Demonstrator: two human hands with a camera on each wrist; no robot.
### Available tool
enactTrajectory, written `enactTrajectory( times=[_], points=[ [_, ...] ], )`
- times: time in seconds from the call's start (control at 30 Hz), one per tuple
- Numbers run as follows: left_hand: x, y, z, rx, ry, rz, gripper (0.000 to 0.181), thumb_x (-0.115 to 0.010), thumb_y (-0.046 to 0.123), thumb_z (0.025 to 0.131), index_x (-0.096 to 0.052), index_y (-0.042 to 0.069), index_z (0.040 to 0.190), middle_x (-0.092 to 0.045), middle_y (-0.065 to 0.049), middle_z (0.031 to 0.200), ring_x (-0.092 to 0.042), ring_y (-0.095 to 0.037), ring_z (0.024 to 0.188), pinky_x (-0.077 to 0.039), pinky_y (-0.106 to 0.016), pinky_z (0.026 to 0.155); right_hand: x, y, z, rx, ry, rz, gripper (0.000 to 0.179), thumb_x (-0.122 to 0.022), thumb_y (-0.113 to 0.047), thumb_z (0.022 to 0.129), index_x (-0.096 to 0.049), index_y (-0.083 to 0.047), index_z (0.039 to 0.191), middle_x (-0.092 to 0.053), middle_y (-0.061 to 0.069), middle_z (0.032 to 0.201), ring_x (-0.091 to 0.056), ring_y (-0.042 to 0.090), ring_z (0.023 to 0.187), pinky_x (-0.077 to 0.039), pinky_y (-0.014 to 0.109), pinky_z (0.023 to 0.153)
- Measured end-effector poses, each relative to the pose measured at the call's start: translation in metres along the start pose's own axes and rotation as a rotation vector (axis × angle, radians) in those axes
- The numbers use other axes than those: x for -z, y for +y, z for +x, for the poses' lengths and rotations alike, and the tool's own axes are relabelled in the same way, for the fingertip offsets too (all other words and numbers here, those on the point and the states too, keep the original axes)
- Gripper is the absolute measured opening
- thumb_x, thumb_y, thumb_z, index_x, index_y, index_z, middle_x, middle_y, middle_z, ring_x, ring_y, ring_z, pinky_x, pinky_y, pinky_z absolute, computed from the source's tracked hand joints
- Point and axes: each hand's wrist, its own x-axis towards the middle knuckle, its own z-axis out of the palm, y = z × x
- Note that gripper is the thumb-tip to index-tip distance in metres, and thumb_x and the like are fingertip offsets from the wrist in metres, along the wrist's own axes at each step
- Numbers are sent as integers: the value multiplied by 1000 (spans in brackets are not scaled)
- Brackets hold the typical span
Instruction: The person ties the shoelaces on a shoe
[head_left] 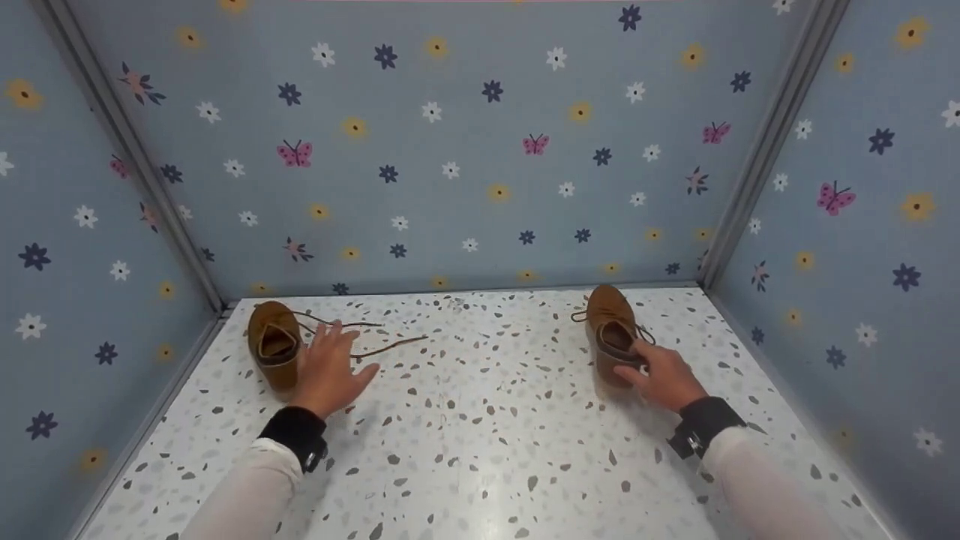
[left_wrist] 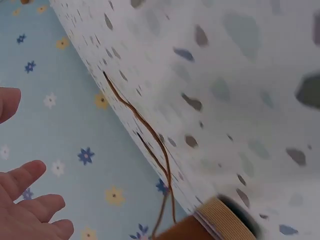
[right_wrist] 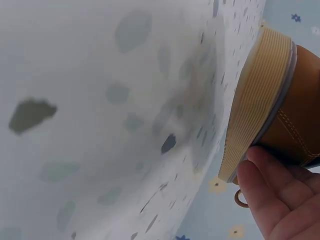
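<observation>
On the left of the floor stands a brown shoe [head_left: 271, 315] with its laces [head_left: 394, 346] loose and stretched out to the right. My left hand [head_left: 330, 371] is beside this shoe, fingers spread, holding nothing. In the left wrist view, part of the shoe's ribbed pale sole [left_wrist: 225, 220] shows at the bottom. A matching brown shoe [head_left: 609, 304] is on the right, with lace loops at both sides. My right hand [head_left: 666, 375] grips it near the heel and collar. The right wrist view shows its fingers [right_wrist: 265, 185] against the shoe's side, just above the sole [right_wrist: 260, 95].
The speckled white floor [head_left: 480, 427] lies between the two shoes. Blue panels with flowers and butterflies enclose it at the back [head_left: 465, 135], left [head_left: 67, 300] and right [head_left: 870, 315]. Grey metal posts [head_left: 772, 150] mark the corners.
</observation>
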Motion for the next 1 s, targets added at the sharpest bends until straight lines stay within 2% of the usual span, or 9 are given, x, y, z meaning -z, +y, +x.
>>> enactTrajectory(
  times=[0.2, 0.37, 0.47, 0.67, 0.9, 1.0],
  points=[
    [11, -50, 2, 146, 63, 32, 82, -72, 39, 95, -38, -4, 157, -7, -37, 170, -3, -60, 157, -10, -83, 118, 4, 18, 2, -58, -3, 31, 25, -74, -34, 98, -60, -15, 105, -73, 8, 103, -72, 27, 103, -56, 45, 85],
    [11, -79, 1, 303, 34, -5, 86, -71, 35, 94, -32, -12, 155, 7, -39, 169, 4, -62, 155, -8, -83, 117, 5, 30, 4, -77, -5, 30, 26, -73, -33, 99, -60, -12, 109, -73, 12, 110, -71, 34, 112, -56, 52, 93],
    [9, -91, 0, 369, 14, -19, 86, -71, 32, 92, -32, -15, 153, 7, -42, 167, -2, -63, 154, -12, -81, 119, 5, 37, 6, -101, 0, 22, 27, -72, -32, 100, -59, -11, 111, -73, 15, 114, -70, 36, 115, -56, 54, 96],
    [10, -100, 1, 393, -46, -107, 87, -66, 31, 95, -25, -14, 156, 5, -45, 165, -22, -69, 146, -30, -76, 116, 11, 48, 14, -148, -28, 25, 25, -66, -27, 104, -56, -9, 118, -69, 19, 123, -65, 40, 122, -53, 58, 100],
    [11, -100, 3, 399, -86, -137, 84, -64, 32, 98, -24, -12, 158, -22, -47, 156, -36, -63, 140, -40, -73, 110, 10, 56, 19, -270, -79, 78, 33, -57, -24, 108, -45, -10, 135, -58, 24, 141, -59, 40, 127, -53, 55, 99],
    [11, -101, 2, 386, -74, -142, 82, -66, 30, 98, -27, -12, 157, -29, -46, 154, -37, -62, 139, -40, -72, 110, 8, 53, 20, -287, -58, 93, 42, -58, -25, 108, -43, -10, 145, -53, 24, 149, -54, 42, 137, -48, 60, 109]
  ],
)
